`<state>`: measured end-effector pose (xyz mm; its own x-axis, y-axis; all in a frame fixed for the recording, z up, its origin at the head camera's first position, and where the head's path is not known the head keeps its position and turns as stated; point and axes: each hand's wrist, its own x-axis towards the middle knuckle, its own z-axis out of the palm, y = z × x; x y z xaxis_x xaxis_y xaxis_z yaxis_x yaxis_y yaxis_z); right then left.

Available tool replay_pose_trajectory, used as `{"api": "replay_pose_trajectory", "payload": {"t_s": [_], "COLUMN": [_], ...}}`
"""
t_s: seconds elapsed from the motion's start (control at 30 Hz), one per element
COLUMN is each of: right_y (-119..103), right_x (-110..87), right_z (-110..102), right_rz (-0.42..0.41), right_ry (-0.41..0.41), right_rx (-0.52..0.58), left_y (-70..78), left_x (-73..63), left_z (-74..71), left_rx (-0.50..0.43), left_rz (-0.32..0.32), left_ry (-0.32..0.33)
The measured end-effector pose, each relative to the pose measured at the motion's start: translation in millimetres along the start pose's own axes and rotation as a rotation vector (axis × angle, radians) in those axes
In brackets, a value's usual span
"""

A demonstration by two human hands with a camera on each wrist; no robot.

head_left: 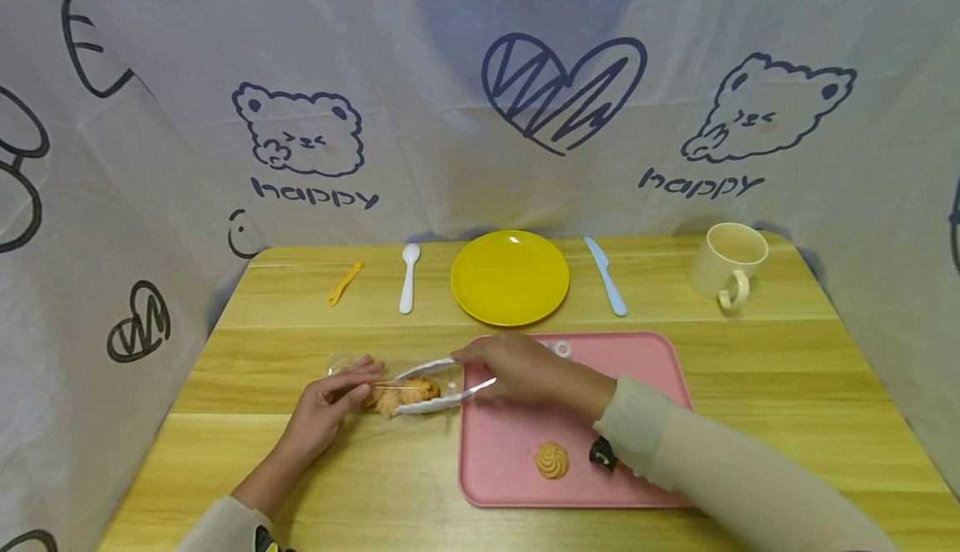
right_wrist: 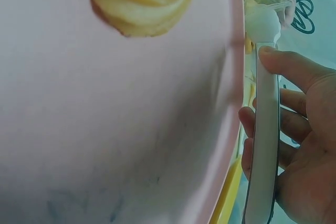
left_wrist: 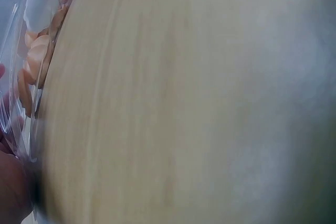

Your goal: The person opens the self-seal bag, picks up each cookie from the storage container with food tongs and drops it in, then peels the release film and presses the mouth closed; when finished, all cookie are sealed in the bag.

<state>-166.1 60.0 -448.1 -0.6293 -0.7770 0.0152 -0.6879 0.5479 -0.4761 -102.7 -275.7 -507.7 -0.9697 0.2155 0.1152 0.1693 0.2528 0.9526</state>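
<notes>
My left hand (head_left: 322,410) grips the left end of a clear plastic bag (head_left: 340,363) lying left of the pink tray. Inside the bag are several golden cookies (head_left: 385,403), also pressed against the clear plastic in the left wrist view. My right hand (head_left: 521,368) holds white tongs (head_left: 433,405) above the tray's left edge, thumb along one arm in the right wrist view. The tongs' arms are spread, and their tips reach into the bag around the cookies. One swirled cookie (head_left: 551,460) sits on the pink tray (head_left: 498,477), below my right forearm.
Behind the tray stands a yellow plate (head_left: 510,278), with a white spoon (head_left: 408,277) and a small orange utensil (head_left: 345,283) to its left. A light blue knife (head_left: 606,277) lies to its right. A cream mug (head_left: 716,264) is at the back right. Cloth hangs behind the table.
</notes>
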Motion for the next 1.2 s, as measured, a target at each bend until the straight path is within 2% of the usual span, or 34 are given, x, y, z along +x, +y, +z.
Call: {"api": "replay_pose_trajectory", "payload": {"t_s": [0.5, 0.8, 1.03, 1.2], "right_y": [3.9, 3.8, 3.6, 2.2], "right_x": [-6.1, -11.9, -21.5, -33.2], "right_z": [-6.8, -10.5, -14.9, -20.2], "right_rz": [0.011, 0.016, -0.038, 0.001], "right_ry": [0.006, 0.001, 0.025, 0.028], "right_rx": [0.001, -0.01, -0.008, -0.009], "left_y": [-1.7, -2.4, -2.3, -2.7], "left_x": [1.7, 1.1, 0.8, 0.6], "left_z": [-0.1, -0.1, 0.2, 0.3], "left_rx": [0.0, 0.012, 0.001, -0.003], "left_rz": [0.026, 0.017, 0.025, 0.022], "left_ry": [-0.004, 0.003, -0.002, -0.003]}}
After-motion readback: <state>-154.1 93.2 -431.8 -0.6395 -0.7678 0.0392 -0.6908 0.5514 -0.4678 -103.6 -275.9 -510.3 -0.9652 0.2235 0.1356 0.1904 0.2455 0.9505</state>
